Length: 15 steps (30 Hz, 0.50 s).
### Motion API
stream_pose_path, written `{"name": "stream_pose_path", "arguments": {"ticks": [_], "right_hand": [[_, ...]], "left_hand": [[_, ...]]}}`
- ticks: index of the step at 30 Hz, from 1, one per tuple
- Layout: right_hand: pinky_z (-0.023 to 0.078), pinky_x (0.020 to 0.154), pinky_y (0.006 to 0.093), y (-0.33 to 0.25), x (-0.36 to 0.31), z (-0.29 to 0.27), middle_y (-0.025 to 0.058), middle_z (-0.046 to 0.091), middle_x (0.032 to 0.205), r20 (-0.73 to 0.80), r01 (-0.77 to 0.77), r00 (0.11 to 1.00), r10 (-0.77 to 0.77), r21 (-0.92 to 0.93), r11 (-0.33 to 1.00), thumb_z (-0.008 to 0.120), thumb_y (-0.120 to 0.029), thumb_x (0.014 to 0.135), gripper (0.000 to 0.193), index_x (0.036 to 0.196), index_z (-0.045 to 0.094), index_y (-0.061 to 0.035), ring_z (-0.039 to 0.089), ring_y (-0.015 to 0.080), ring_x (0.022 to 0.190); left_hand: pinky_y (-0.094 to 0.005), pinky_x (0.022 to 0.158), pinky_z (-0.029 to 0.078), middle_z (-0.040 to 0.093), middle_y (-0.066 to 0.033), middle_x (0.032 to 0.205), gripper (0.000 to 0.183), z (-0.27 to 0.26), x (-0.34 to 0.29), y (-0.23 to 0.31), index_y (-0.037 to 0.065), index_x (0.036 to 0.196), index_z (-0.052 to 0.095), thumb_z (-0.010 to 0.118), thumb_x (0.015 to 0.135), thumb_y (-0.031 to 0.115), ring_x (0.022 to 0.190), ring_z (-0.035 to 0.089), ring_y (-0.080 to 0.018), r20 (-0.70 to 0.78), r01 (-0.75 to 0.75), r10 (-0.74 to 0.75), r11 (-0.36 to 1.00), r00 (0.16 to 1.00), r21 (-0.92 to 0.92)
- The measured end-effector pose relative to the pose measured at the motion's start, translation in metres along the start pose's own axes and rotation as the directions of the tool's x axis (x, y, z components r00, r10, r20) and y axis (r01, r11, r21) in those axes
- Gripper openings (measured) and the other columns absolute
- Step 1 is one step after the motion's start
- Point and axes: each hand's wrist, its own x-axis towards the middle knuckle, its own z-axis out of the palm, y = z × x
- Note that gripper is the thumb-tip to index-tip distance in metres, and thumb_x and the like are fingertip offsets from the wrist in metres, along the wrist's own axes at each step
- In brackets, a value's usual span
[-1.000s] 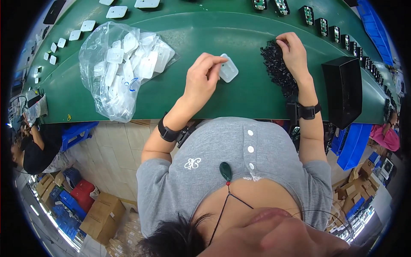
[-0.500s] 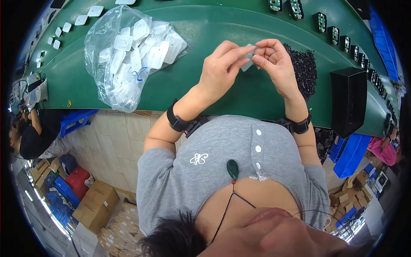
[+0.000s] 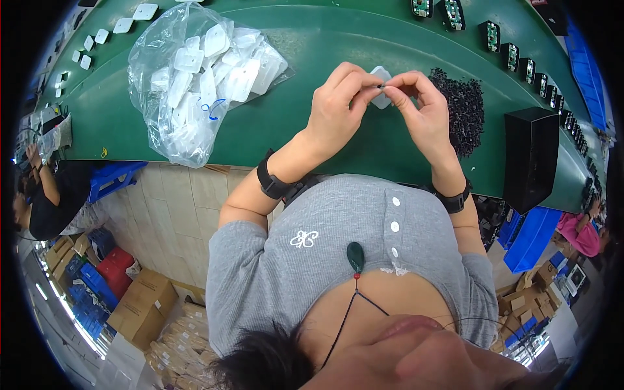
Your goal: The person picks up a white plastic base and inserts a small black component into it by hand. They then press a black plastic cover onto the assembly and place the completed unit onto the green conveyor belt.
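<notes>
A: Largest item first, pls.
B: Bench (image 3: 260, 140), grn, qty 1; carries all items below.
A: Next size down?
B: Clear plastic bag (image 3: 185, 140), qty 1, on person's L side of bench. Contents: bagged covers (image 3: 244, 80), wht, many, piled at all angles. Blue mark (image 3: 211, 109) on film.
A: R end?
B: Blk box (image 3: 530, 156), tall-sided, qty 1, at near edge. Just L of it: heap (image 3: 458, 114) of tiny blk pcs, loose, beside R hand.
A: Hands?
B: L hand (image 3: 337, 101) & R hand (image 3: 422, 104), bare, btwn bag & heap, fingertips meeting. Fingers narrow on both, pinching same small item; see last entry.
A: Mid-size stock?
B: Blk housings (image 3: 511, 57) w/ grn circuit bds, row along far R side. Loose covers (image 3: 123, 26), wht, rounded corners, spaced out in line at far L.
A: Single units?
B: Work cover (image 3: 382, 100), wht, qty 1, right behind fingertips, partly hidden; can't tell if touching them.
A: Smallest?
B: Small blk pc (image 3: 381, 86), qty 1, btwn both sets of fingertips, in front of work cover. Exact shape: too small to tell.
</notes>
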Motion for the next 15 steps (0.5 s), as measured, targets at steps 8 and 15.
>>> {"name": "stream_pose_path", "arguments": {"ticks": [8, 15], "right_hand": [[0.043, 0.065, 0.0227, -0.005, -0.001, 0.008, 0.0035, 0.060, 0.082, -0.125, 0.151, 0.976, -0.180, -0.212, 0.966, 0.069, -0.007, 0.087, 0.010, 0.088, 0.063, 0.0008, 0.053, 0.0097, 0.071], [0.038, 0.057, 0.0216, 0.009, -0.001, 0.014, 0.0015, 0.057, 0.078, -0.191, 0.145, 0.960, -0.207, -0.293, 0.945, 0.070, -0.010, 0.086, 0.011, 0.085, 0.063, -0.0009, 0.048, 0.0074, 0.065]], "left_hand": [[-0.0273, 0.058, 0.053, 0.059, -0.0092, 0.087, 0.025, 0.003, -0.006, 0.000, -0.002, 0.109, 0.059, 0.063, 0.084, -0.006, 0.069, 0.063, -0.0167, 0.009, 0.260, -0.270, 0.916, 0.963, -0.306], [-0.0279, 0.077, 0.056, 0.066, -0.0131, 0.096, 0.029, -0.005, -0.007, -0.005, -0.008, 0.121, 0.050, 0.055, 0.093, -0.001, 0.081, 0.068, -0.0173, 0.289, 0.589, -0.519, 0.635, 0.805, -0.501]]}}
